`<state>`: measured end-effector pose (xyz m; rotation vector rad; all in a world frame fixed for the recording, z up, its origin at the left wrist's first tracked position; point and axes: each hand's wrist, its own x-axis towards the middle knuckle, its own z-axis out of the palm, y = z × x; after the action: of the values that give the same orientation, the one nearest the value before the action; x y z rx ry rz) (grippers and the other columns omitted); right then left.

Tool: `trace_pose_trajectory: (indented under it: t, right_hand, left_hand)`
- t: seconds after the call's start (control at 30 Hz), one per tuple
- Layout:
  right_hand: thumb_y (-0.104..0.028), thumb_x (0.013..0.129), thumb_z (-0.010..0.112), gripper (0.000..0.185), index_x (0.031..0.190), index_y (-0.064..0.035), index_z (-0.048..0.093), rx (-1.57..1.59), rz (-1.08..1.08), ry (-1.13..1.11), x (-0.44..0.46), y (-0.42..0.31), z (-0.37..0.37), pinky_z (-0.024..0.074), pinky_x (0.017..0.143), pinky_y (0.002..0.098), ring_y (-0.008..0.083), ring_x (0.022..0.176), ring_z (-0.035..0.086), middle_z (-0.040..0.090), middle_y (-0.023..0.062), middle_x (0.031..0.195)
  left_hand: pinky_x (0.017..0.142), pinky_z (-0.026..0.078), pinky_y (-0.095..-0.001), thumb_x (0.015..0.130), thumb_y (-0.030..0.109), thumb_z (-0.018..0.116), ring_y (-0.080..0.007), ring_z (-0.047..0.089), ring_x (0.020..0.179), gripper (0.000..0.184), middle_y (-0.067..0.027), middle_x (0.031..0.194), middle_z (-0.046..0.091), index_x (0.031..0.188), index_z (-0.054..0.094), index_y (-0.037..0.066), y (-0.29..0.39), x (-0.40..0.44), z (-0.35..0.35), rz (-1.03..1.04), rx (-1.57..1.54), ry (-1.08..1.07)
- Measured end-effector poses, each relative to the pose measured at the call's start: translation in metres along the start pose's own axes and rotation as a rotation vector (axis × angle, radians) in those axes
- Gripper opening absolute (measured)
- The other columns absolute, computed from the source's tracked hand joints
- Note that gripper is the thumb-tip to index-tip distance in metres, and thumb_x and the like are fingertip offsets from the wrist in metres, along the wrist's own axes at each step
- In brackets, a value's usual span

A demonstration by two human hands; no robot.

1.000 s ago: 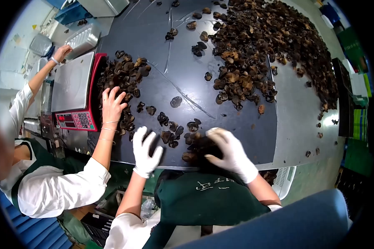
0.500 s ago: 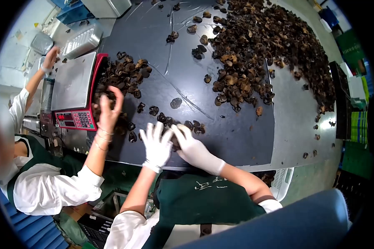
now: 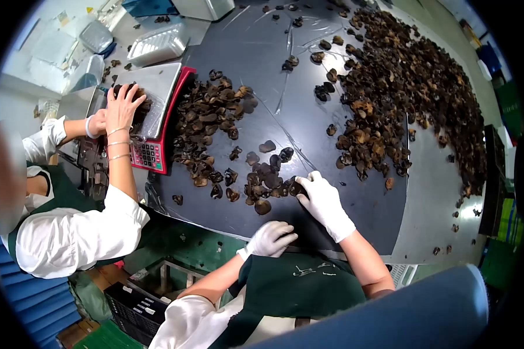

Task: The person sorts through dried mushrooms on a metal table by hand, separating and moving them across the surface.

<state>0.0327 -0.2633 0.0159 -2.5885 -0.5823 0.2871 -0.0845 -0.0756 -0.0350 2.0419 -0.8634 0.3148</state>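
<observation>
Wrinkled, dark pieces like dried wood ear mushrooms [image 3: 268, 177] lie in a small group on the dark tabletop [image 3: 355, 215]. At the right end of that group, my white-gloved right hand [image 3: 322, 200] has thumb and forefinger closed around one piece [image 3: 297, 187]. My left hand [image 3: 269, 239], also gloved in white, is at the near table edge in front of the apron, its fingers curled. Its palm is hidden, so whatever it may hold does not show. Left of the group is a larger heap of mushrooms [image 3: 206, 116] beside the scale.
A co-worker's hands [image 3: 119, 110] press over dark pieces in a clear tray [image 3: 157, 110] on the red scale [image 3: 172, 125]. A big mushroom heap [image 3: 425, 87] covers the right side. Another clear tray [image 3: 157, 45] stands at the back left. A black crate [image 3: 135, 311] sits below.
My left hand has drawn back from the mushrooms to the table edge, fingers now curled. My hands have moved apart. The co-worker's hands have come together over a tray on the scale. The view has shifted.
</observation>
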Motion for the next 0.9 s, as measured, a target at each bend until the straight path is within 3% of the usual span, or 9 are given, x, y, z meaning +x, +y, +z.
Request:
trace_pose_trajectory:
  t: [0.13, 0.3, 0.37, 0.43, 0.57, 0.6, 0.63, 0.67, 0.9]
  right_hand:
    - [-0.013, 0.085, 0.067, 0.016, 0.099, -0.0065, 0.066, 0.266, -0.210, 0.152, 0.038, -0.014, 0.017, 0.0521, 0.080, 0.0378, 0.0300, 0.095, 0.063, 0.060, 0.0122, 0.100]
    - [-0.013, 0.084, 0.070, 0.037, 0.120, -0.0028, 0.063, 0.651, -0.173, 0.178, 0.047, -0.045, -0.026, 0.0490, 0.095, 0.0385, 0.0313, 0.108, 0.062, 0.061, 0.0152, 0.107]
    - [-0.003, 0.085, 0.069, 0.030, 0.116, -0.0020, 0.065, 0.705, -0.069, 0.258, 0.042, -0.021, -0.023, 0.0532, 0.084, 0.0314, 0.0203, 0.096, 0.067, 0.064, 0.0128, 0.113]
    - [-0.010, 0.085, 0.070, 0.022, 0.106, -0.0043, 0.069, 0.563, 0.016, 0.316, 0.029, 0.005, -0.019, 0.0547, 0.075, 0.0323, 0.0240, 0.083, 0.068, 0.068, 0.0112, 0.098]
    - [-0.016, 0.086, 0.068, 0.011, 0.094, -0.0093, 0.072, 0.389, -0.224, 0.168, 0.003, -0.011, -0.012, 0.0557, 0.070, 0.0353, 0.0269, 0.077, 0.069, 0.068, 0.0090, 0.084]
    - [-0.014, 0.082, 0.069, 0.016, 0.097, -0.0127, 0.073, 0.267, -0.380, 0.151, 0.004, -0.025, -0.006, 0.0563, 0.068, 0.0368, 0.0268, 0.077, 0.069, 0.068, 0.0074, 0.082]
    - [-0.012, 0.079, 0.067, 0.016, 0.094, -0.0145, 0.071, 0.280, -0.442, 0.125, 0.006, -0.041, 0.006, 0.0565, 0.063, 0.0365, 0.0246, 0.073, 0.069, 0.067, 0.0061, 0.080]
    - [-0.012, 0.080, 0.066, 0.010, 0.089, -0.0121, 0.067, 0.064, -0.423, -0.029, 0.005, -0.061, 0.010, 0.0558, 0.057, 0.0350, 0.0232, 0.070, 0.069, 0.065, 0.0072, 0.080]
    - [-0.008, 0.078, 0.062, 0.012, 0.090, -0.0071, 0.061, 0.078, -0.410, -0.031, 0.000, -0.056, 0.059, 0.0563, 0.058, 0.0388, 0.0292, 0.064, 0.066, 0.060, 0.0111, 0.087]
  left_hand:
    - [0.095, 0.049, -0.0471, 0.074, 0.006, 0.066, -0.0352, 0.058, 0.109, 0.044, -0.0161, 0.118, 0.058, 0.118, 0.064, 0.007, -0.002, 0.004, 0.007, -0.052, 0.005, -0.145]
    - [0.112, 0.036, -0.0536, 0.077, 0.010, 0.065, -0.0364, 0.049, 0.128, 0.052, -0.0141, 0.130, 0.054, 0.129, 0.058, 0.011, -0.012, 0.024, 0.024, 0.003, 0.122, -0.217]
    - [0.110, 0.038, -0.0542, 0.078, 0.011, 0.063, -0.0347, 0.051, 0.125, 0.049, -0.0140, 0.128, 0.055, 0.127, 0.060, 0.010, -0.021, 0.043, 0.025, 0.011, 0.187, -0.155]
    - [0.106, 0.044, -0.0525, 0.078, 0.012, 0.062, -0.0315, 0.057, 0.116, 0.042, -0.0133, 0.121, 0.060, 0.119, 0.064, 0.008, -0.026, 0.056, 0.033, 0.042, 0.131, -0.112]
    - [0.102, 0.048, -0.0422, 0.078, 0.013, 0.063, -0.0256, 0.060, 0.112, 0.038, -0.0078, 0.116, 0.064, 0.116, 0.066, 0.010, -0.012, 0.038, 0.057, 0.241, 0.038, -0.207]
    - [0.104, 0.046, -0.0407, 0.083, 0.013, 0.061, -0.0244, 0.060, 0.113, 0.036, -0.0091, 0.116, 0.064, 0.119, 0.063, 0.008, -0.013, 0.025, 0.076, 0.146, -0.114, -0.502]
    - [0.104, 0.043, -0.0360, 0.095, 0.021, 0.059, -0.0295, 0.059, 0.109, 0.021, -0.0148, 0.111, 0.063, 0.110, 0.066, 0.008, 0.014, 0.043, 0.054, -0.294, -0.649, -0.306]
    - [0.105, 0.042, -0.0378, 0.094, 0.022, 0.058, -0.0293, 0.058, 0.111, 0.022, -0.0144, 0.112, 0.063, 0.111, 0.066, 0.009, 0.019, 0.043, 0.046, -0.472, -0.829, -0.235]
    - [0.110, 0.034, -0.0507, 0.093, 0.024, 0.058, -0.0279, 0.053, 0.123, 0.026, -0.0113, 0.121, 0.062, 0.115, 0.066, 0.012, -0.001, 0.018, 0.050, -0.215, -0.028, -0.488]
